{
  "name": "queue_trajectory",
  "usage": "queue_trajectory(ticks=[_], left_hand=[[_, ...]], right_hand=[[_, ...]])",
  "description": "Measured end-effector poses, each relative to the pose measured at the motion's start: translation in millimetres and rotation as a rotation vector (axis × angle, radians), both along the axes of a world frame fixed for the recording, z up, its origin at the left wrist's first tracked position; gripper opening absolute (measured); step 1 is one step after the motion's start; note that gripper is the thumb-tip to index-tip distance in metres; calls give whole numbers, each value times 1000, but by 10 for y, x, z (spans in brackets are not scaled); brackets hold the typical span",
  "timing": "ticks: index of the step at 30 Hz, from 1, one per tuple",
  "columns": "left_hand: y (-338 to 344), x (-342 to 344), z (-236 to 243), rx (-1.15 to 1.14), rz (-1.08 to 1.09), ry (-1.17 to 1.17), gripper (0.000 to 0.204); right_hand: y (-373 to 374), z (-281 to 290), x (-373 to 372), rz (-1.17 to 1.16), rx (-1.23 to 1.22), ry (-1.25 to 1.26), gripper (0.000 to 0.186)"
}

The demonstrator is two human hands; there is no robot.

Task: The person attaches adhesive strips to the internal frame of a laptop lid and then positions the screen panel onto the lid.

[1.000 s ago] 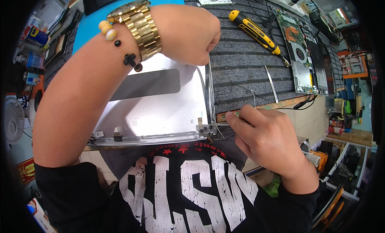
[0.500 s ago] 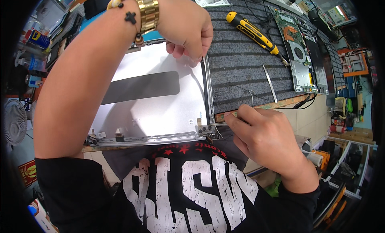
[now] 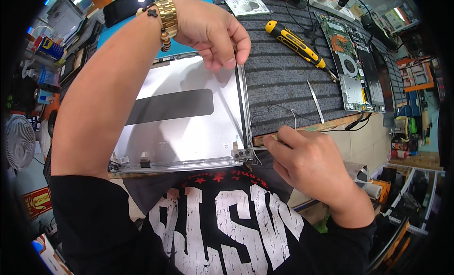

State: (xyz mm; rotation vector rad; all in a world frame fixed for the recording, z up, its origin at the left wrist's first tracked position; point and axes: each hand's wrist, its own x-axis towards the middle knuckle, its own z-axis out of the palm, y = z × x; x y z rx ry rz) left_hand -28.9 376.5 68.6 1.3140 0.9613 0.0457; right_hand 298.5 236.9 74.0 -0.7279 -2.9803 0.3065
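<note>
A silver laptop lid shell lies inside-up on the bench, a dark strip across its middle. My left hand pinches the far end of its right edge, fingertips on a thin dark cable that runs along that edge. My right hand sits at the lid's near right corner, just beside the metal hinge. Its thumb and forefinger are pinched on the thin wire end there.
A grey ribbed mat covers the bench. On it lie a yellow-and-black screwdriver, a thin metal strip and a laptop base with its fan exposed. Shelves of clutter and a small fan stand at the left.
My left hand has slid away from me along the lid's right edge toward its far corner. The right hand has stayed at the hinge corner.
</note>
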Motion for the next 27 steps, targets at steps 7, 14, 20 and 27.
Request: queue_trajectory(ticks=[7,14,20,27], left_hand=[[59,-79,-85,-76,8,-89,25],[110,-112,-140,-83,32,-112,24],[71,-52,-113,-64,34,-64,23],[39,14,-74,106,39,46,23]], right_hand=[[-4,1,-4,-16,-33,11,21],[-3,-9,11,-30,-47,12,20],[-7,-20,1,-25,-45,13,17],[-8,-10,6,-33,-44,10,17]])
